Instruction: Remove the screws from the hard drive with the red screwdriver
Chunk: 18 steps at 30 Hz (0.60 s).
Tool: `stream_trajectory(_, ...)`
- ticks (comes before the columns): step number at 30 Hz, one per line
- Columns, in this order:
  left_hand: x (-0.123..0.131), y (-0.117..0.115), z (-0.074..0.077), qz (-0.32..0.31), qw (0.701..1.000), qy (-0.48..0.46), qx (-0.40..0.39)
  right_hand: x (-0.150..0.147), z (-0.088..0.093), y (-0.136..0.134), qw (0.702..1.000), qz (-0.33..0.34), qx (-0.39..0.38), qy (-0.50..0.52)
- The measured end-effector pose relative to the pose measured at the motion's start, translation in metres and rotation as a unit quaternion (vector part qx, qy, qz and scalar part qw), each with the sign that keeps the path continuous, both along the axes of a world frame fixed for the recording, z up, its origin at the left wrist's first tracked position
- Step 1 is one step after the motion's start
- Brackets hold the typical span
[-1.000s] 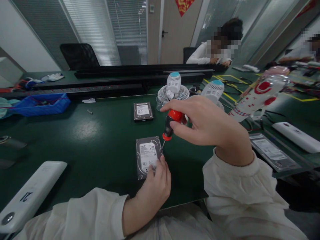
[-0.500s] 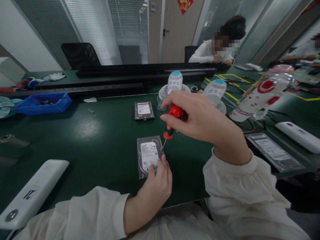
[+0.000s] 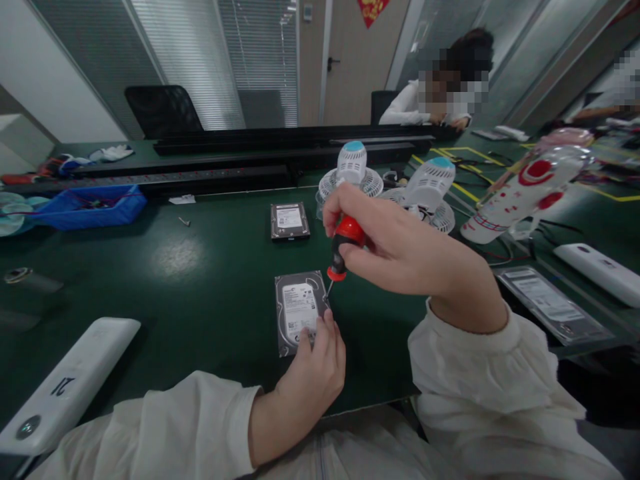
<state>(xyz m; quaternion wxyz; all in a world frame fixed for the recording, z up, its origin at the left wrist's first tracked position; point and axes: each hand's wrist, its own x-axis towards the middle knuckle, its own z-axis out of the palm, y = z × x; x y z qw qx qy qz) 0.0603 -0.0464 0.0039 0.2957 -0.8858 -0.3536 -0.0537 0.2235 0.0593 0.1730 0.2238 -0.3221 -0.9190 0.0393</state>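
Note:
A silver hard drive [image 3: 299,308] lies flat on the dark green table [image 3: 200,293] in front of me. My left hand [image 3: 313,370] presses its fingers on the drive's near right corner, holding it down. My right hand [image 3: 400,250] is closed round a screwdriver with a red and black handle [image 3: 344,243]; its thin tip touches the drive's far right corner. A second hard drive [image 3: 289,221] lies farther back on the table.
Two small white fans [image 3: 353,173] [image 3: 425,190] stand behind my right hand. A white and red toy [image 3: 520,190] lies at right, with white bars [image 3: 597,263] [image 3: 65,387] and a bagged drive [image 3: 547,303]. A blue bin [image 3: 87,205] sits far left. Two seated people work beyond.
My right hand's fingers have shifted round the screwdriver handle while the tip stays on the drive's corner. The left hand holds still on the drive.

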Motion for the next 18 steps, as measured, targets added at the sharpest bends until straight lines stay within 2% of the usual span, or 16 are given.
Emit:
stream_trajectory(6, 0.001, 0.001, 0.0, 0.002, 1.0, -0.008, 0.003, -0.004, -0.001, -0.001, 0.992, -0.111, 0.054, -0.038)
stream_trajectory(11, 0.001, 0.001, -0.001, -0.003, 1.0, -0.01, 0.004, 0.006, 0.002, -0.001, 0.999, -0.043, 0.008, -0.029)
stream_trajectory(13, 0.001, 0.001, -0.001, -0.004, 1.0, -0.01, -0.001, 0.006, 0.003, -0.001, 0.999, -0.042, 0.0, -0.029)
stream_trajectory(18, 0.001, 0.0, -0.002, -0.002, 1.0, -0.011, -0.006, 0.003, 0.002, 0.001, 0.983, -0.157, 0.06, -0.073)
